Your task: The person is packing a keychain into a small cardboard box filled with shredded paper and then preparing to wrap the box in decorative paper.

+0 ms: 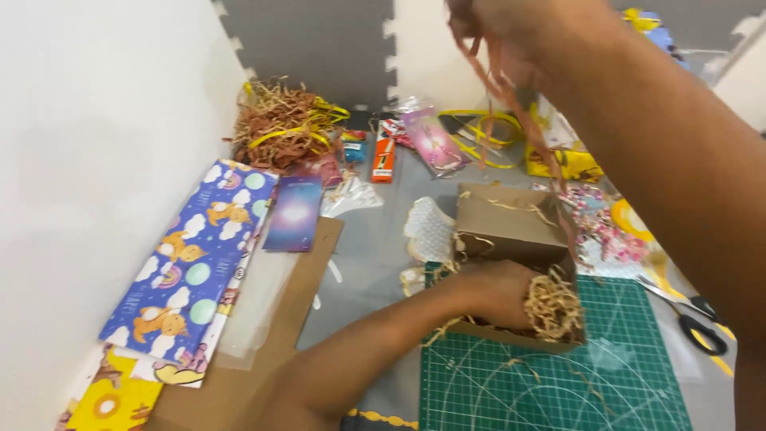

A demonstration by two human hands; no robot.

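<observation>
A brown cardboard box [511, 226] lies open on a green cutting mat [630, 383], partly filled with tan shredded paper [552, 307]. My left hand [499, 291] reaches into the box and rests on the shreds, fingers curled around some of them. My right hand [511, 28] is raised at the top of the view, pinching several strands of reddish-brown shredded paper [527, 128] that dangle down toward the box.
A pile of brown and yellow shreds [279, 124] sits at the back left. Blue cartoon wrapping paper [195, 255] and a cardboard sheet [295, 303] lie left. Scissors [698, 319], yellow ribbon [491, 128], small packets [383, 156] and floral paper [606, 223] surround the box.
</observation>
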